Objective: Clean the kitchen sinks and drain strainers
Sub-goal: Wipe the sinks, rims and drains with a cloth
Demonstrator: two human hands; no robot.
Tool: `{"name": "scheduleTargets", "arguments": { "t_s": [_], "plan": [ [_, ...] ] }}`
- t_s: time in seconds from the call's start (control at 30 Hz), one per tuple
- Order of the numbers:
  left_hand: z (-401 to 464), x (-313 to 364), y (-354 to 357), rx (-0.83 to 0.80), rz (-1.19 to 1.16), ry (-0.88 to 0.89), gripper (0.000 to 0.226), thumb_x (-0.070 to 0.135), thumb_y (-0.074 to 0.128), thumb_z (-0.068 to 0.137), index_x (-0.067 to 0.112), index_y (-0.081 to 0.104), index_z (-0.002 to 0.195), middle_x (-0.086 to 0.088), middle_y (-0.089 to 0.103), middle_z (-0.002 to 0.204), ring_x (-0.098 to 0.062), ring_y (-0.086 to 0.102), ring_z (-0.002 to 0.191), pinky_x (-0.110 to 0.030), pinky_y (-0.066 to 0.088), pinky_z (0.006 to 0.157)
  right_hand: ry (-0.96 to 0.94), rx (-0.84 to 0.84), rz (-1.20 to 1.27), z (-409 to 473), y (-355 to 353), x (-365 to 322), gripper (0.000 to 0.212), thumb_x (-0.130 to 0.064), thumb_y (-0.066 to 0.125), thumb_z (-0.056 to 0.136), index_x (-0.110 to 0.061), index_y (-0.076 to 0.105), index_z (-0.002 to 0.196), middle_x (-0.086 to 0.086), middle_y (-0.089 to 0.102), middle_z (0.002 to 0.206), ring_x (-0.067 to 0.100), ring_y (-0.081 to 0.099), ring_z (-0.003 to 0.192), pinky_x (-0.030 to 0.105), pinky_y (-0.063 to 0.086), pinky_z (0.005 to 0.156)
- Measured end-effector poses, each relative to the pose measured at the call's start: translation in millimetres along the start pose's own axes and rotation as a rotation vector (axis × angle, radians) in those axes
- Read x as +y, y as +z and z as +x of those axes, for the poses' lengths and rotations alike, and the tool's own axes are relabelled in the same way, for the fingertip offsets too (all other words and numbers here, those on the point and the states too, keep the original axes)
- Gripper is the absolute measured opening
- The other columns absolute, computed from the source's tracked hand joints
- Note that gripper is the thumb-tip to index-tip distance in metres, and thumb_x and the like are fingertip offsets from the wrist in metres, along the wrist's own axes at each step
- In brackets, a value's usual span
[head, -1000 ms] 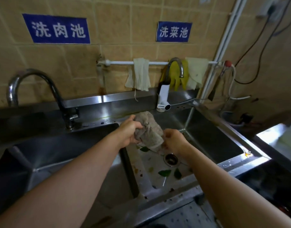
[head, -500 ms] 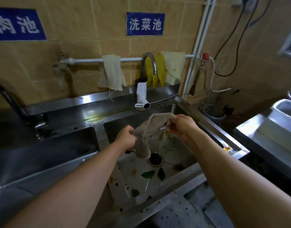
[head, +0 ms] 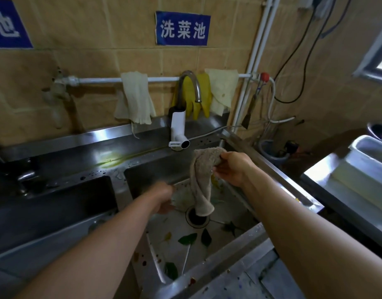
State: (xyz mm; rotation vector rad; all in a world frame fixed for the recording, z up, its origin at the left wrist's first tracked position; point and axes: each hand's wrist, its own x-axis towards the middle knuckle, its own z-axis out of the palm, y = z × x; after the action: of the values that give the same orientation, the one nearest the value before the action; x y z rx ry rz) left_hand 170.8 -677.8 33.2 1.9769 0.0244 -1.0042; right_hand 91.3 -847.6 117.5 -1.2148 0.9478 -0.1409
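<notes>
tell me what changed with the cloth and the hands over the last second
The left hand let go of the grey cloth and dropped lower toward the right sink; it is blurred. The right hand kept its grip and lifted the cloth, which now hangs down over the drain. Leaf scraps stayed on the sink floor.

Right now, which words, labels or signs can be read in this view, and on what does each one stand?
"洗菜池": white characters on the blue sign, fixed to the tiled wall above the faucet of the right sink.
"池": the only whole character on the second blue sign, cut off by the left edge of the frame.
No other text, brand or number is readable.
</notes>
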Motion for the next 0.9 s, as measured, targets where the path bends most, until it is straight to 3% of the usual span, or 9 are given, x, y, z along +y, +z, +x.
{"name": "scheduleTargets", "arguments": {
  "t_s": [0.1, 0.23, 0.3, 0.4, 0.57, 0.67, 0.73, 0.83, 0.9],
  "plan": [
    [-1.3, 9.4, 11.1, -0.198, -0.190, -0.164, 0.045, 0.048, 0.035, 0.099, 0.008, 0.053, 0.108, -0.019, 0.073, 0.087, -0.027, 0.072, 0.079, -0.031, 0.053, 0.056, 0.001, -0.031, -0.024, 7.8, -6.4, -6.7, 0.022, -0.018, 0.043, 0.101, -0.004, 0.058, 0.108, 0.013, 0.063, 0.086, 0.020, 0.059, 0.066, 0.030, 0.052, 0.060],
    [16.9, 25.0, 37.6, -0.373, -0.618, -0.264, 0.077, 0.068, 0.036, 0.090, -0.001, 0.056, 0.118, -0.026, 0.067, 0.106, -0.037, 0.068, 0.092, -0.037, 0.058, 0.056, 0.041, -0.155, -0.067, 21.3, -21.7, -16.7, 0.027, -0.018, 0.040, 0.102, -0.001, 0.055, 0.117, 0.019, 0.064, 0.099, 0.026, 0.063, 0.075, 0.036, 0.055, 0.071],
    [24.6, 36.6, 52.5, -0.371, -0.892, -0.310, 0.073, 0.064, 0.049, 0.088, -0.001, 0.055, 0.120, -0.030, 0.064, 0.110, -0.042, 0.066, 0.093, -0.045, 0.058, 0.062, 0.091, -0.239, -0.075, 32.0, -33.8, -19.5, 0.031, -0.019, 0.037, 0.102, -0.001, 0.057, 0.118, 0.020, 0.066, 0.107, 0.031, 0.066, 0.093, 0.040, 0.054, 0.083],
    [33.5, 51.7, 74.9, -0.310, -1.126, -0.326, 0.049, 0.040, 0.056, 0.092, -0.003, 0.058, 0.116, -0.031, 0.066, 0.101, -0.041, 0.068, 0.084, -0.044, 0.056, 0.050, 0.156, -0.316, -0.112, 54.4, -52.4, -20.7, 0.031, -0.018, 0.039, 0.099, -0.003, 0.058, 0.119, 0.019, 0.068, 0.107, 0.033, 0.065, 0.100, 0.042, 0.054, 0.084],
    [39.0, 66.1, 116.1, -0.003, -1.053, -0.188, 0.026, 0.013, 0.044, 0.098, 0.001, 0.059, 0.081, -0.021, 0.066, 0.055, -0.030, 0.064, 0.041, -0.034, 0.047, 0.031, 0.223, -0.371, -0.201, 105.3, -84.4, -24.4, 0.027, -0.015, 0.049, 0.096, -0.002, 0.057, 0.119, 0.015, 0.063, 0.095, 0.026, 0.061, 0.082, 0.034, 0.050, 0.070],
    [39.6, 61.9, 131.9, 0.027, -1.019, -0.104, 0.016, 0.016, 0.052, 0.094, 0.007, 0.065, 0.098, -0.016, 0.073, 0.080, -0.029, 0.071, 0.066, -0.037, 0.057, 0.056, 0.226, -0.376, -0.324, 133.8, -99.7, -22.9, 0.021, -0.014, 0.052, 0.096, -0.002, 0.060, 0.111, 0.016, 0.063, 0.102, 0.026, 0.060, 0.087, 0.030, 0.047, 0.066],
    [41.3, 58.7, 139.3, 0.032, -1.003, -0.079, 0.018, 0.018, 0.060, 0.088, 0.010, 0.069, 0.101, -0.011, 0.073, 0.093, -0.025, 0.071, 0.080, -0.038, 0.058, 0.071, 0.172, -0.391, -0.455, 150.8, -106.6, -14.7, 0.019, -0.018, 0.053, 0.096, -0.006, 0.061, 0.108, 0.014, 0.062, 0.106, 0.026, 0.059, 0.095, 0.033, 0.048, 0.073],
    [38.6, 58.1, 145.4, 0.073, -0.919, -0.060, 0.018, 0.019, 0.057, 0.091, 0.013, 0.067, 0.078, -0.006, 0.071, 0.067, -0.017, 0.069, 0.055, -0.025, 0.053, 0.045, 0.198, -0.426, -0.498, 167.0, -113.0, 1.6, 0.022, -0.027, 0.054, 0.094, -0.011, 0.062, 0.106, 0.012, 0.062, 0.107, 0.027, 0.060, 0.091, 0.040, 0.051, 0.078],
    [39.4, 59.6, 147.4, 0.079, -0.909, -0.041, 0.023, 0.022, 0.056, 0.093, 0.014, 0.071, 0.076, -0.006, 0.072, 0.072, -0.017, 0.069, 0.058, -0.026, 0.054, 0.047, 0.234, -0.553, -0.427, 176.7, -112.4, 10.7, 0.024, -0.032, 0.054, 0.094, -0.016, 0.064, 0.109, 0.008, 0.064, 0.112, 0.026, 0.061, 0.095, 0.043, 0.052, 0.083]
  ]
}}
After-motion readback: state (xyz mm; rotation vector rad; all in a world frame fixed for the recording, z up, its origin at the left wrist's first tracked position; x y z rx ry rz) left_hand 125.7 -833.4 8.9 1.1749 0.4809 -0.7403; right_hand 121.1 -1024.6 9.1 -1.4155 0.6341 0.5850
